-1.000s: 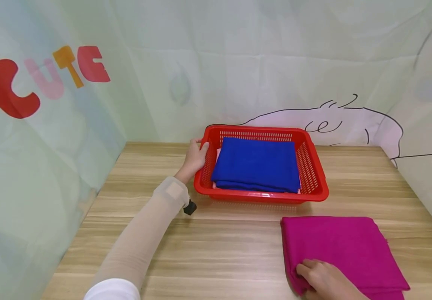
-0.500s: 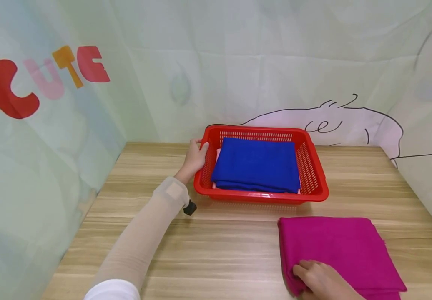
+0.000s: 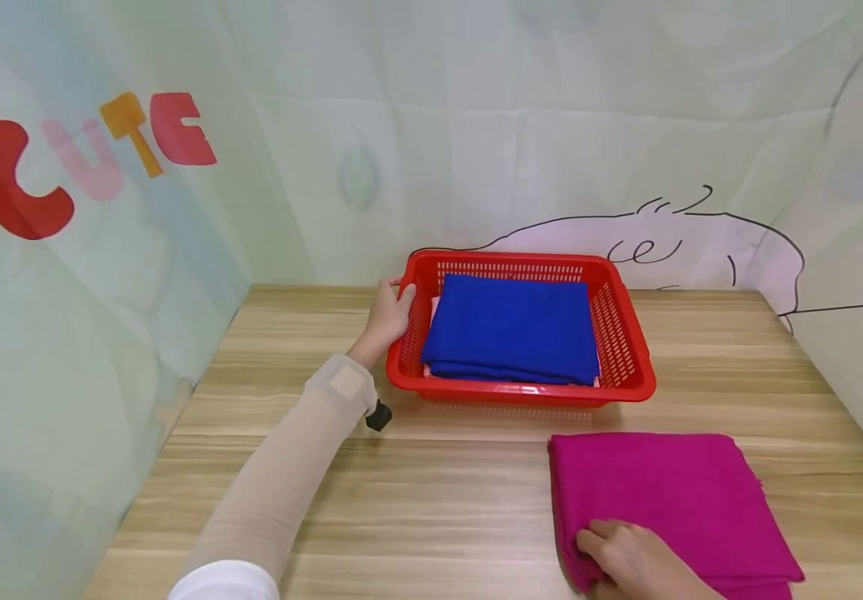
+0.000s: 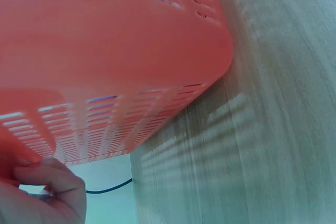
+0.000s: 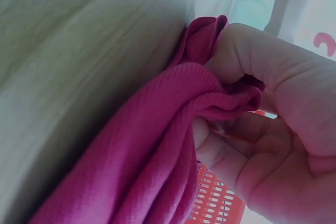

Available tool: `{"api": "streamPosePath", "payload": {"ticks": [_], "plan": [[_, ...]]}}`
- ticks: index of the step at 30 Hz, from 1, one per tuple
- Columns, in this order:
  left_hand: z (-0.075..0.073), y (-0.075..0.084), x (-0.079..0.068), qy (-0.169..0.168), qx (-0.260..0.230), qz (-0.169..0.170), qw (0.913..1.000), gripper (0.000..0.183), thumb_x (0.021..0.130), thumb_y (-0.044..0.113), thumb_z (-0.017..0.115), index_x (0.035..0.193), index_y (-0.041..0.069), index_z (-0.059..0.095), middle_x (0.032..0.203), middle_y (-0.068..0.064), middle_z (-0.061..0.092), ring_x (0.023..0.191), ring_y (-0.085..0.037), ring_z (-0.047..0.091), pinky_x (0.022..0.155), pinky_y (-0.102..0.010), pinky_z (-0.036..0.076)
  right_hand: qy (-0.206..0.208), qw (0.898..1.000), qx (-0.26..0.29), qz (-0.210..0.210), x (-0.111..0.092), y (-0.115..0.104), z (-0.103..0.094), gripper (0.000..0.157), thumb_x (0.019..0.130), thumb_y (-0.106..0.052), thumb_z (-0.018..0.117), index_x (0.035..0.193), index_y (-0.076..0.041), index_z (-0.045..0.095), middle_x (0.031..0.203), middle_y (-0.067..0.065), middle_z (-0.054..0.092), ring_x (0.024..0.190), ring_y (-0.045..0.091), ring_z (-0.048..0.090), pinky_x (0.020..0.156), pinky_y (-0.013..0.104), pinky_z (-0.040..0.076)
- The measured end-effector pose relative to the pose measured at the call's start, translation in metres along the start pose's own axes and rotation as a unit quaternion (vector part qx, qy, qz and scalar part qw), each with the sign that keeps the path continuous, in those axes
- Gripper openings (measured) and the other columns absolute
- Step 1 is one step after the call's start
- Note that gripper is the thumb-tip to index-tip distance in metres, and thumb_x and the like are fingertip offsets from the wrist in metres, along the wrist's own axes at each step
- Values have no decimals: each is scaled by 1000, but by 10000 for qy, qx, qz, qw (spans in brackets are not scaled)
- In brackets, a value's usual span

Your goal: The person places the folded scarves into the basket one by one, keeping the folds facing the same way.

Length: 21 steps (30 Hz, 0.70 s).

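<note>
My left hand (image 3: 388, 315) grips the left rim of a red plastic basket (image 3: 536, 392), thumb over the edge; the left wrist view shows curled fingers (image 4: 65, 184) at the slotted wall. Inside the basket lies a folded blue cloth (image 3: 514, 329) with a bit of pink cloth (image 3: 432, 310) showing under it. At the front right, my right hand (image 3: 630, 558) pinches the near left corner of a folded magenta cloth (image 3: 679, 492) on the table. In the right wrist view, several layers of the magenta cloth (image 5: 157, 129) are bunched between thumb and fingers.
The wood-grain table (image 3: 371, 508) backs onto a printed fabric wall (image 3: 371, 167) close behind the basket. Similar fabric rises along the left and right sides. A small black piece (image 3: 379, 415) hangs at my left wrist.
The magenta cloth has slid slightly left along the table with my right hand pinching it. My left hand and the basket have stayed in place.
</note>
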<state>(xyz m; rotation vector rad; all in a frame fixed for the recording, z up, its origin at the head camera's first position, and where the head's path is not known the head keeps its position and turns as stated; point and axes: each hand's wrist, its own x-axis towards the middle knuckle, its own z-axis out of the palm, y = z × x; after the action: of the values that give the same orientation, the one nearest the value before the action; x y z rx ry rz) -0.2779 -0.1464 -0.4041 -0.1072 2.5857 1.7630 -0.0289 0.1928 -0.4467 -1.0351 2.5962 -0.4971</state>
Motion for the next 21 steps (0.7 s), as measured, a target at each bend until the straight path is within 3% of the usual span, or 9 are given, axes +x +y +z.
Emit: {"api": "streamPosePath", "payload": {"ticks": [15, 21], "plan": [[-1, -1, 1, -29, -41, -116, 9999, 49, 109, 29, 41, 146, 0, 27, 123, -24, 53, 102, -36, 63, 85, -46, 58, 139, 9990, -235, -356, 9, -10, 3, 22, 71, -10, 82, 81, -13, 62, 71, -14, 46, 63, -2, 39, 55, 18, 40], [-1, -2, 1, -65, -45, -145, 9999, 49, 109, 30, 40, 147, 1, 26, 124, -24, 53, 102, -36, 63, 84, -46, 58, -89, 9998, -47, -185, 12, -13, 2, 20, 75, -11, 81, 83, -14, 63, 71, -14, 45, 63, -1, 39, 55, 18, 40]]}}
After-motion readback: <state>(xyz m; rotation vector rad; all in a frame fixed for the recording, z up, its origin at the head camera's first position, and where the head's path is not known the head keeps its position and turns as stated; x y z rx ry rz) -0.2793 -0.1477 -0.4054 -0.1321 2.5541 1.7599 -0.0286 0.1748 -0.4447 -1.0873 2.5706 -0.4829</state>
